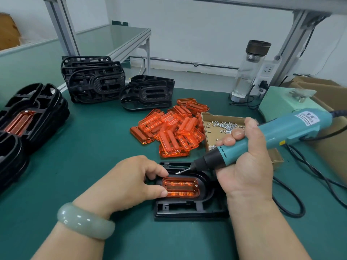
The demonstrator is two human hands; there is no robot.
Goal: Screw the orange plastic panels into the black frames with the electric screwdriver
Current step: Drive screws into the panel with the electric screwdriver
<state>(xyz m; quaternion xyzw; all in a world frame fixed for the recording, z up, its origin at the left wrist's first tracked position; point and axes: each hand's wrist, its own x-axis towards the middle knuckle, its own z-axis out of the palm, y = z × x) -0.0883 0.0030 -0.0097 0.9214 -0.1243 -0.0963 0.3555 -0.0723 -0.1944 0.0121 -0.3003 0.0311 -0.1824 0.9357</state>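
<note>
Screwdriver (277, 132) slants in right hand (247, 166); left hand (127, 177) pinches panel (180, 186).

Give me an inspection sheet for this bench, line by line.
Surface: green mat covers the bench.
Job's things: orange panel sits in black frame; screw on the bit, not yet driven; loose panels piled; frame stacks behind; screw tray.
Clutter: water bottle.
Hands: left hand pinches the orange panel; right hand grips electric screwdriver.
Cables: black cable loops at right.
Surroundings: aluminium posts, power strip.
</note>
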